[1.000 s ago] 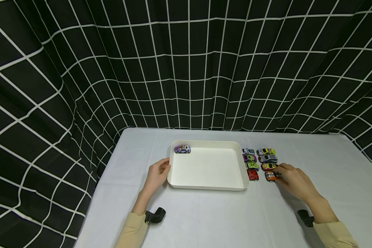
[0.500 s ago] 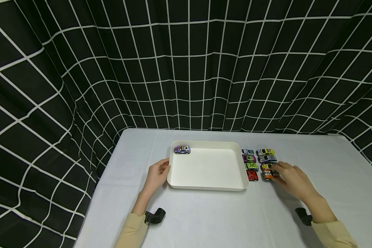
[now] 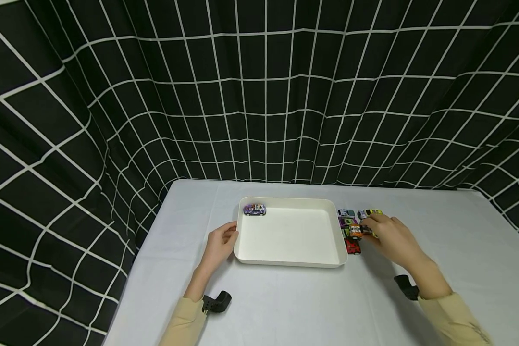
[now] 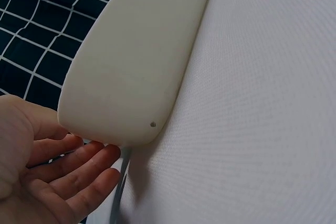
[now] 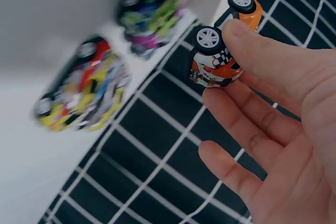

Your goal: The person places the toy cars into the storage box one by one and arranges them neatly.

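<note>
My right hand (image 3: 391, 240) pinches an orange, white and black toy car (image 5: 220, 61) between thumb and fingers, above the other toy cars. In the right wrist view its wheels face up towards the thumb. My left hand (image 3: 220, 244) rests at the left wall of a white rectangular tray (image 3: 290, 263), fingers loosely bent with their tips at the wall. A purple toy car (image 3: 254, 209) sits in the tray's far left corner. Beside the tray's right wall lies a red toy car (image 3: 352, 247). A yellow, red and white toy car (image 5: 86, 90) shows blurred in the right wrist view.
Further toy cars stand in two columns right of the tray, among them a yellow one (image 3: 374, 212) and a pale blue one (image 3: 346, 213); my right hand partly hides them. A white cloth covers the table (image 3: 294, 307). A black gridded curtain (image 3: 277, 96) hangs behind it.
The right hand has lifted the orange toy car from the near end of the right column and carried it left and away from the body, over the neighbouring cars. The left hand stays put.
</note>
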Demonstrator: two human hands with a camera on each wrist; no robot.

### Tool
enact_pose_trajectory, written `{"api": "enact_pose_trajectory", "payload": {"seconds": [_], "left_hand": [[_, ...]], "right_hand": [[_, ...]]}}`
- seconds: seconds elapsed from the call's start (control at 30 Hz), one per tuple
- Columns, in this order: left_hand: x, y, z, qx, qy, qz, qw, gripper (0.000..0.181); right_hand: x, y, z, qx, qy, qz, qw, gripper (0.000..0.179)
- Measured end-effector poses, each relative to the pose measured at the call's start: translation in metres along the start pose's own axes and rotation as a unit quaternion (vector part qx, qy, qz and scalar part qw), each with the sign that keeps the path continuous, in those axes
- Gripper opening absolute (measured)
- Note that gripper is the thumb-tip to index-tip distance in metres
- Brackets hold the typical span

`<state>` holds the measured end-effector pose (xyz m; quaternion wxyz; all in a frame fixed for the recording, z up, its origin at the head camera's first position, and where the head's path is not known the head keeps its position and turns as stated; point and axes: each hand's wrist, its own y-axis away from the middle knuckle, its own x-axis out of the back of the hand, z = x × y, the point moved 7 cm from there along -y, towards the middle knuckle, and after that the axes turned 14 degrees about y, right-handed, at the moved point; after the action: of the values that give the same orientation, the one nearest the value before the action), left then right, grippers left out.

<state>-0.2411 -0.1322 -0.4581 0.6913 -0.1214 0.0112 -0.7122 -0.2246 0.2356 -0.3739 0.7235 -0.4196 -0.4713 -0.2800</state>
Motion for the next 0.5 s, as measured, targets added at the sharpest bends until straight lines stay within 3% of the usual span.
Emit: {"api": "enact_pose_trajectory", "payload": {"seconds": [0.5], "left_hand": [[0.001,0.000,0.000,-0.006,-0.004,-0.001,1.0000,0.031]], "right_hand": [[0.007,-0.060,-0.040,0.055,0.010,-0.004,0.9984,0.028]]}}
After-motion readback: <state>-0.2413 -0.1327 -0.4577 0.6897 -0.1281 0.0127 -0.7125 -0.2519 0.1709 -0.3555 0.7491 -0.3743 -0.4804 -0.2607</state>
